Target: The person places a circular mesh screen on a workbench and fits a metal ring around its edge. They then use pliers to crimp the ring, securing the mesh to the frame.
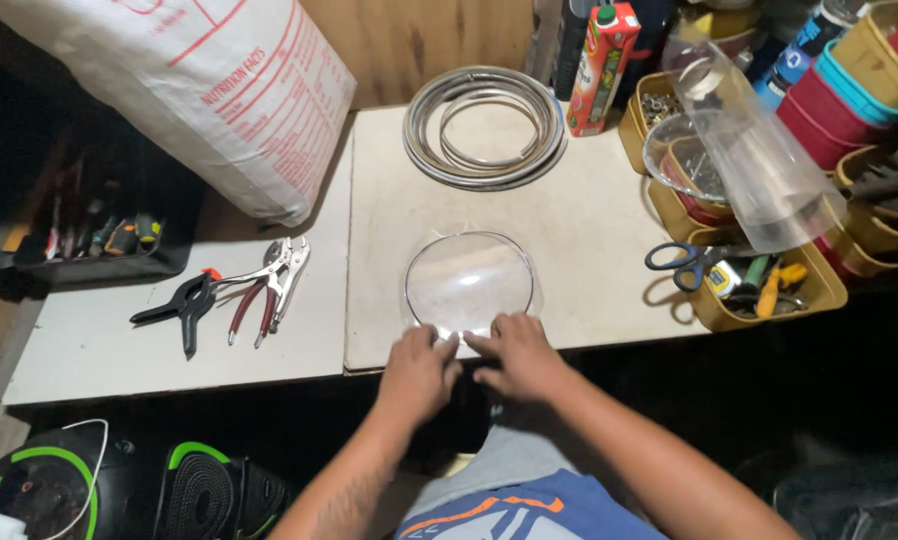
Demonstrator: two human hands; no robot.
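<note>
A round clear plastic disc point(469, 280) lies flat on the pale workbench top point(589, 230), near its front edge. My left hand point(416, 375) and my right hand point(517, 357) rest side by side at the disc's near rim. The fingertips of both press on its edge. Neither hand lifts it.
A coil of grey tubing point(485, 127) lies behind the disc. A large white sack point(199, 90) leans at the back left. Pliers point(269, 290) and a black clamp point(184, 303) lie at the left. Trays with blue-handled scissors point(684, 265), a carton point(601, 65) and a clear plastic cone point(759, 160) crowd the right.
</note>
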